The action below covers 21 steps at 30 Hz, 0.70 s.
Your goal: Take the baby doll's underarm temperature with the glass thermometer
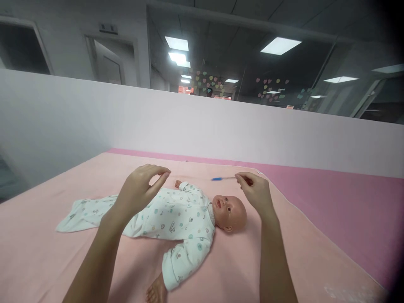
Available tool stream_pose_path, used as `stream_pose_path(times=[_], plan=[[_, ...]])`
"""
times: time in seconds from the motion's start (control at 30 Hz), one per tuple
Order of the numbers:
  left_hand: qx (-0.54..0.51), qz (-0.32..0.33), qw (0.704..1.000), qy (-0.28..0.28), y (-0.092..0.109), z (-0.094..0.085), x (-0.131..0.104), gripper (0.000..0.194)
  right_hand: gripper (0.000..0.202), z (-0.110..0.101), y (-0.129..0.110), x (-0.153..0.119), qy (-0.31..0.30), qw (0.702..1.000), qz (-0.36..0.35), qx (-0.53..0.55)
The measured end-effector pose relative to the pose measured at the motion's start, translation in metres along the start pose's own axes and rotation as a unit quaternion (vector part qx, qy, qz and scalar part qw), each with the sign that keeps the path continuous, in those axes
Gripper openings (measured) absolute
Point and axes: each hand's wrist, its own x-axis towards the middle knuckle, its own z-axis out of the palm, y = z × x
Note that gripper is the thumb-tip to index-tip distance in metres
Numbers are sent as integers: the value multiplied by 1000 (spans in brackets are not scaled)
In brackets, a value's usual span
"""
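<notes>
A baby doll [170,214] in a white sleepsuit with small green and grey prints lies on its back, its bald head [233,212] toward the right. My right hand [255,191] is above and beside the head, thumb and fingers pinched on one end of a thin stick. The stick's blue part [217,179] points left and looks slightly blurred; its exact kind cannot be told. Over the doll's body hovers my left hand [143,187], thumb and index fingertips pressed together. Whether anything fine is between those fingertips is not visible.
A peach blanket [41,252] lies under the doll, on a pink surface [341,206] seen at right and back. Behind it stands a low white partition [202,130]. Farther off are a glass wall with heart-shaped stickers [211,81] and a doorway [110,63].
</notes>
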Motion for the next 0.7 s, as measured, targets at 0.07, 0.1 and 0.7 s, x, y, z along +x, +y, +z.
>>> stream_pose_path(times=[0.07, 0.1, 0.7], plan=[[22, 14, 999, -19, -1, 4, 1, 30, 23, 8, 3, 4, 84, 995, -19, -49], [30, 20, 999, -26, -1, 7, 1, 29, 22, 10, 2, 4, 103, 994, -21, -20], [50, 30, 996, -65, -8, 14, 6, 36, 18, -18, 4, -35, 104, 974, -107, -171]])
